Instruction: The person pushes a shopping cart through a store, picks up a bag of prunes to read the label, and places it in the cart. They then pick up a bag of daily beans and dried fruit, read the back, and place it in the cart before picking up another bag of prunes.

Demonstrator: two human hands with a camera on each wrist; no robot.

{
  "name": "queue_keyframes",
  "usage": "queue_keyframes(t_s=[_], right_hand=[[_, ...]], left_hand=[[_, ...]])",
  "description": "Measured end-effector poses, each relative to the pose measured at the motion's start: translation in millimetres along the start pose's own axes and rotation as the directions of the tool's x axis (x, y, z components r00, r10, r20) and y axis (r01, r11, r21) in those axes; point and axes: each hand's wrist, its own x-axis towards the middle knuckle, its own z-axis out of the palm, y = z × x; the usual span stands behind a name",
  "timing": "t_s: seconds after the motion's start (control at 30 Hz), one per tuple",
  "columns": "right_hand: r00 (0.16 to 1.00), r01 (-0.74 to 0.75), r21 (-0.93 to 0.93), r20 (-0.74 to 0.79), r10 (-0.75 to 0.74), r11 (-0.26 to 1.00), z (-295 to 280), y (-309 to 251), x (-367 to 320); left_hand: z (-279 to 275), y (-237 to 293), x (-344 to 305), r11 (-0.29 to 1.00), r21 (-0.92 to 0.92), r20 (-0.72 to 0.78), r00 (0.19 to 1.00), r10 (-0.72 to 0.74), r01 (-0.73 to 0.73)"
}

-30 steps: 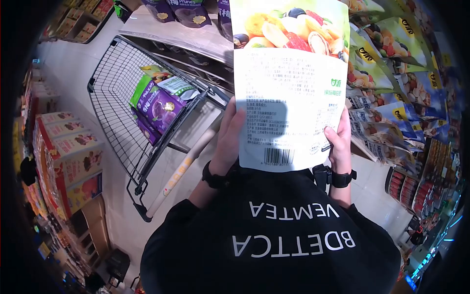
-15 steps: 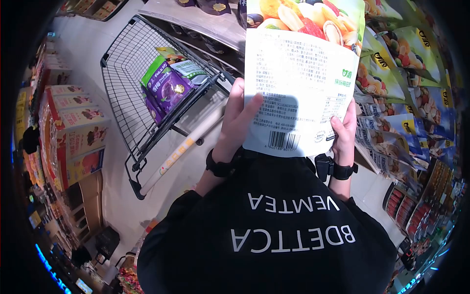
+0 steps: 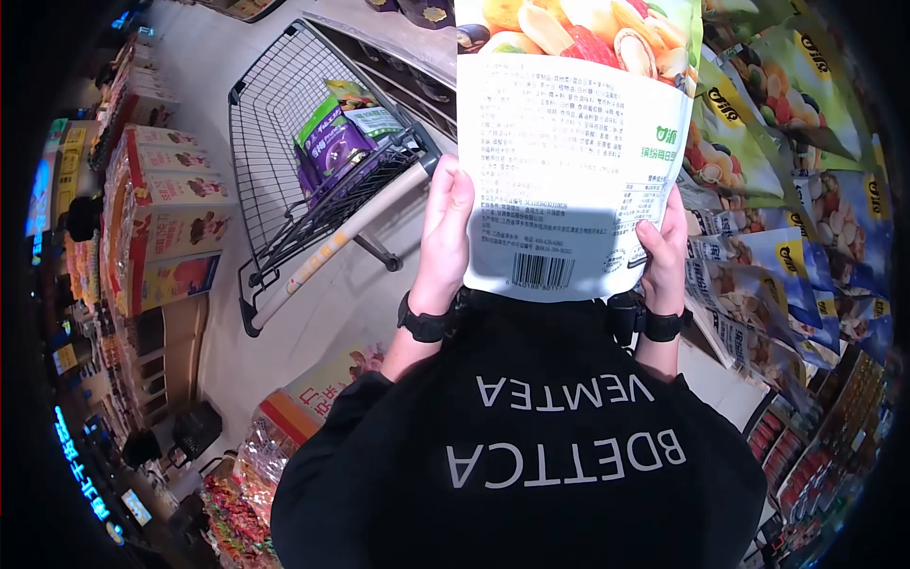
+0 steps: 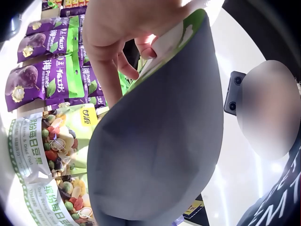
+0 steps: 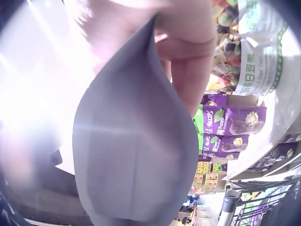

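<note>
Both hands hold up a large pouch of mixed beans and dried fruit, its printed back with a barcode facing me in the head view. My left hand grips the pouch's left edge. On the opposite edge, the thumb of my right hand lies on the printed face while the other fingers go behind. From below, the pouch's grey folded bottom fills much of the left wrist view, with the left hand bent round its side. The right wrist view has the right hand at the other edge.
A wire shopping cart stands to the left, carrying a purple prune bag and a green-and-white pouch. Shelves on the right bear similar snack pouches. Stacked boxes stand farther left; prune bags line a shelf.
In the head view the cart has shifted right and upward, and boxes at lower left have come into view. The pouch sits slightly lower, still held in both hands.
</note>
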Motion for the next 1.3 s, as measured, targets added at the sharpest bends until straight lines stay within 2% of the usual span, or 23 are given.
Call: queue_keyframes(t_s=[0.07, 0.4, 0.47, 0.7, 1.3], right_hand=[[1.000, 0.013, 0.009, 0.003, -0.013, 1.000, -4, 0, -1], [0.994, 0.077, -0.030, -0.073, -0.079, 0.997, 3, -2, -2], [0.992, 0.088, -0.035, -0.091, -0.091, 0.996, 6, -2, -5], [0.988, 0.097, -0.066, -0.114, -0.104, 0.993, 6, -1, -7], [0.988, 0.096, -0.096, -0.109, -0.106, 0.991, 5, -2, -16]], left_hand=[[2, -5, -2, 1.000, -0.007, -0.017, 1.000, -0.011, 0.011], [1, -3, 17, 0.981, -0.159, 0.114, 0.989, -0.091, 0.109], [-1, -4, 20, 0.991, -0.098, 0.147, 0.986, -0.074, 0.089], [-4, -5, 28, 0.988, -0.119, 0.203, 0.977, -0.068, 0.094], [-3, -6, 15, 0.992, -0.110, 0.192, 0.981, -0.038, 0.060]])
